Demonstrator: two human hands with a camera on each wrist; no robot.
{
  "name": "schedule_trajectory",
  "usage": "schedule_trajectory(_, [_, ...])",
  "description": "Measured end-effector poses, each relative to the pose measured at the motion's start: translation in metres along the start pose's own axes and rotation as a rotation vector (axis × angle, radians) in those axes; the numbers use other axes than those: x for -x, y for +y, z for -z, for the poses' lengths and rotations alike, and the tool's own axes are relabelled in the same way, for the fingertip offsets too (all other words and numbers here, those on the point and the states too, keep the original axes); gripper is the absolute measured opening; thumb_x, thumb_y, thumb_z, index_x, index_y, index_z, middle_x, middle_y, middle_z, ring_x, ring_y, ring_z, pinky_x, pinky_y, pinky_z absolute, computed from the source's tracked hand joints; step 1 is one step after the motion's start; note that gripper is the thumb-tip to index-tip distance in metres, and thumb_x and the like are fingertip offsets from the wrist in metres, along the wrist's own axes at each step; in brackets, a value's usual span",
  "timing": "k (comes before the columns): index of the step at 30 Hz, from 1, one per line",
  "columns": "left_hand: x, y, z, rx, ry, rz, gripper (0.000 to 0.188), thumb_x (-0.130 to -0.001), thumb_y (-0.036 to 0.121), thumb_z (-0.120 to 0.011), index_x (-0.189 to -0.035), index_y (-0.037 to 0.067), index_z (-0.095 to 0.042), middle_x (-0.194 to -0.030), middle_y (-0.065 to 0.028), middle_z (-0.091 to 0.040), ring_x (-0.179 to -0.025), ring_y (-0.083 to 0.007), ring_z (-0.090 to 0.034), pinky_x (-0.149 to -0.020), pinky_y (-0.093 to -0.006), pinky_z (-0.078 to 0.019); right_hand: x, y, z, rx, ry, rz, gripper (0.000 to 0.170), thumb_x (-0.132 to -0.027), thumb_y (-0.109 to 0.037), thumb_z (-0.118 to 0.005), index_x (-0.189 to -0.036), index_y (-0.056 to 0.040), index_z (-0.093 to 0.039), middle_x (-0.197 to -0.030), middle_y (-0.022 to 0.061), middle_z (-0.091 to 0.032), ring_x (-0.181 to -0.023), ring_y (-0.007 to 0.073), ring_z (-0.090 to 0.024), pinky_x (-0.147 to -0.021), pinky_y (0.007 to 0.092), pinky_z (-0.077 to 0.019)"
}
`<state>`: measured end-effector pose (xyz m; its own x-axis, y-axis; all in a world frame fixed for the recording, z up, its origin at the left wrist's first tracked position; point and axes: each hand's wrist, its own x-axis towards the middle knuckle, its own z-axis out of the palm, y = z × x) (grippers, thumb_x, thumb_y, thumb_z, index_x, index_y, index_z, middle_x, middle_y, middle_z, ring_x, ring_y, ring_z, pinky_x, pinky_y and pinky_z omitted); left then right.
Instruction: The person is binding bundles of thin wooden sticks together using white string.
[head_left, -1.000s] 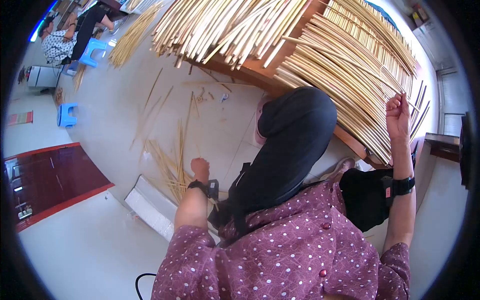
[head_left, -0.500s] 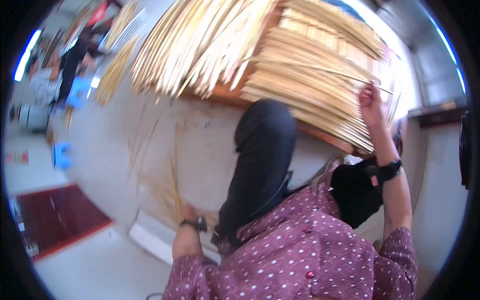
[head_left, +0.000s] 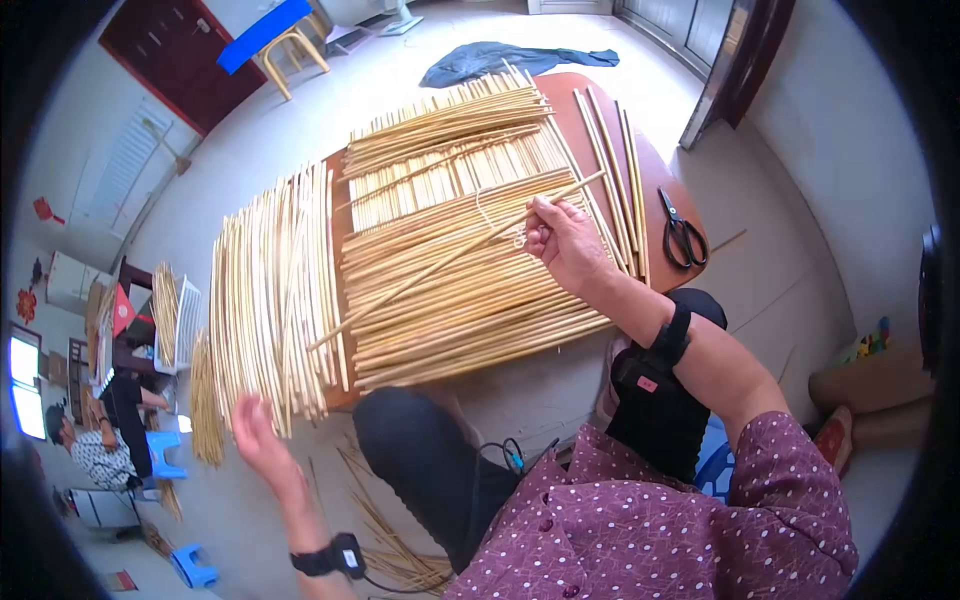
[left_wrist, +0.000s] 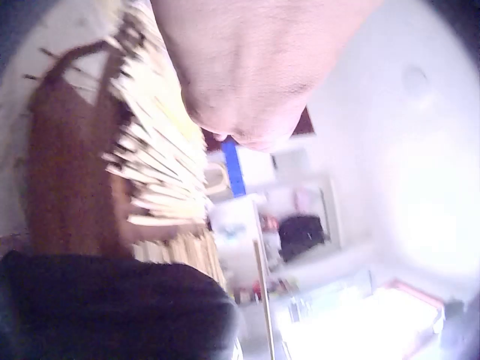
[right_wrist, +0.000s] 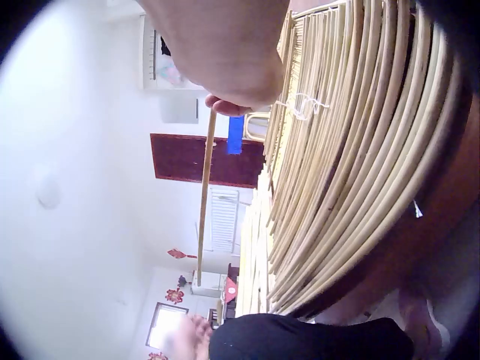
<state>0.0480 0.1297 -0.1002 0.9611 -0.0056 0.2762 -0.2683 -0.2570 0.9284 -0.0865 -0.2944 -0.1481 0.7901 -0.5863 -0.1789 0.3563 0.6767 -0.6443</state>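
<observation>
My right hand [head_left: 570, 245] pinches a long thin stick [head_left: 420, 279] near one end, between thumb and fingers. The stick slants over a mat of sticks [head_left: 470, 315] that lie side by side on the table. In the right wrist view the same stick [right_wrist: 205, 187] runs away from the fingertips. White string [right_wrist: 304, 106] lies loosely on the mat, close to that hand. My left hand [head_left: 262, 445] is raised with nothing in it, its fingers loosely extended, by the near end of a second layer of sticks [head_left: 265, 300].
Black-handled scissors [head_left: 685, 240] and several separate sticks [head_left: 620, 180] lie at the table's [head_left: 585, 95] right end. Loose sticks [head_left: 390, 535] are scattered on the floor at lower left. A person [head_left: 105, 440] sits near a blue stool [head_left: 165, 455] at far left.
The head view has swung round to face the table. My left hand has come up from the floor sticks to the table's left side. My right hand keeps its stick, now slanting across the mat.
</observation>
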Motion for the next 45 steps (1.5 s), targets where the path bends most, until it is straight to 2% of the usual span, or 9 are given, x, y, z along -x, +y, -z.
schedule_trajectory(3, [-0.047, 0.067, -0.104, -0.153, -0.451, -0.143, 0.023, -0.091, 0.010, -0.053, -0.105, -0.007, -0.059, -0.095, -0.0117, -0.064, -0.086, -0.0187, -0.064, -0.081, -0.0292, -0.0504, -0.005, -0.012, 0.008, 0.073, 0.071, 0.059, 0.013, -0.091, -0.019, -0.059, -0.087, -0.0072, -0.054, -0.071, 0.0015, -0.055, -0.058, 0.0095, -0.054, -0.052, 0.0231, -0.0474])
schedule_trajectory(7, [-0.099, 0.081, -0.234, -0.320, -0.877, -0.336, 0.022, -0.087, 0.015, -0.058, -0.099, -0.001, -0.066, -0.088, -0.0101, -0.068, -0.079, -0.0158, -0.064, -0.071, -0.0261, -0.0493, -0.009, -0.014, 0.014, 0.114, 0.205, 0.063, 0.017, -0.092, -0.022, -0.059, -0.087, -0.0067, -0.053, -0.071, 0.0014, -0.055, -0.058, 0.0087, -0.053, -0.052, 0.0228, -0.0475])
schedule_trajectory(9, [-0.118, 0.068, -0.292, -0.395, -0.954, -0.367, 0.021, -0.085, 0.013, -0.060, -0.099, -0.001, -0.067, -0.084, -0.0066, -0.068, -0.076, -0.0124, -0.064, -0.069, -0.0249, -0.0497, -0.009, -0.016, 0.010, 0.154, 0.241, 0.043, 0.020, -0.092, -0.023, -0.058, -0.085, -0.0062, -0.052, -0.071, 0.0024, -0.055, -0.057, 0.0084, -0.052, -0.051, 0.0222, -0.0470])
schedule_trajectory(17, [-0.134, 0.004, -0.415, -0.767, -0.745, -0.688, 0.020, -0.079, 0.014, -0.061, -0.096, 0.006, -0.068, -0.097, -0.0170, -0.063, -0.091, -0.0355, -0.061, -0.080, -0.0422, -0.0484, -0.012, -0.030, 0.005, 0.124, 0.240, -0.039, 0.013, -0.094, -0.019, -0.054, -0.089, -0.0065, -0.055, -0.072, -0.0005, -0.054, -0.060, 0.0077, -0.052, -0.055, 0.0215, -0.0457])
schedule_trajectory(28, [-0.140, 0.032, -0.410, -0.664, -0.759, -0.788, 0.016, -0.083, 0.014, -0.061, -0.092, 0.002, -0.066, -0.085, -0.0143, -0.060, -0.079, -0.0290, -0.060, -0.071, -0.0356, -0.0467, -0.019, -0.033, 0.008, 0.179, 0.257, -0.051, 0.014, -0.094, -0.020, -0.055, -0.090, -0.0071, -0.054, -0.072, -0.0008, -0.053, -0.060, 0.0070, -0.051, -0.056, 0.0206, -0.0452])
schedule_trajectory(32, [-0.122, 0.083, -0.367, -0.621, -0.946, -0.641, 0.017, -0.088, 0.011, -0.056, -0.096, -0.001, -0.065, -0.076, -0.0075, -0.058, -0.069, -0.0157, -0.058, -0.064, -0.0286, -0.0461, -0.014, -0.033, 0.005, 0.138, 0.199, -0.042, 0.014, -0.093, -0.021, -0.056, -0.089, -0.0071, -0.054, -0.072, -0.0002, -0.054, -0.059, 0.0074, -0.052, -0.055, 0.0202, -0.0444])
schedule_trajectory(34, [-0.095, 0.114, -0.337, -0.564, -1.161, -0.026, 0.018, -0.090, 0.013, -0.055, -0.097, -0.001, -0.064, -0.076, -0.0042, -0.060, -0.068, -0.0111, -0.058, -0.063, -0.0246, -0.0475, -0.009, -0.030, 0.002, 0.123, 0.125, -0.084, 0.015, -0.093, -0.021, -0.056, -0.087, -0.0072, -0.055, -0.072, 0.0002, -0.055, -0.059, 0.0076, -0.053, -0.053, 0.0198, -0.0439])
schedule_trajectory(36, [-0.068, 0.120, -0.306, -0.357, -1.220, 0.126, 0.020, -0.092, 0.013, -0.054, -0.101, -0.002, -0.062, -0.080, -0.0040, -0.063, -0.070, -0.0104, -0.060, -0.064, -0.0233, -0.0497, -0.005, -0.027, -0.001, 0.138, 0.102, -0.106, 0.015, -0.093, -0.021, -0.057, -0.088, -0.0070, -0.056, -0.072, 0.0004, -0.056, -0.059, 0.0076, -0.053, -0.053, 0.0198, -0.0441])
schedule_trajectory(45, [0.008, 0.113, -0.222, -0.222, -1.106, 0.323, 0.021, -0.093, 0.012, -0.052, -0.105, -0.004, -0.057, -0.086, -0.0073, -0.064, -0.075, -0.0156, -0.067, -0.066, -0.0239, -0.0535, 0.000, -0.010, -0.012, 0.195, -0.032, -0.149, 0.022, -0.090, -0.021, -0.060, -0.087, 0.0014, -0.059, -0.075, 0.0057, -0.059, -0.060, 0.0097, -0.055, -0.054, 0.0228, -0.0474])
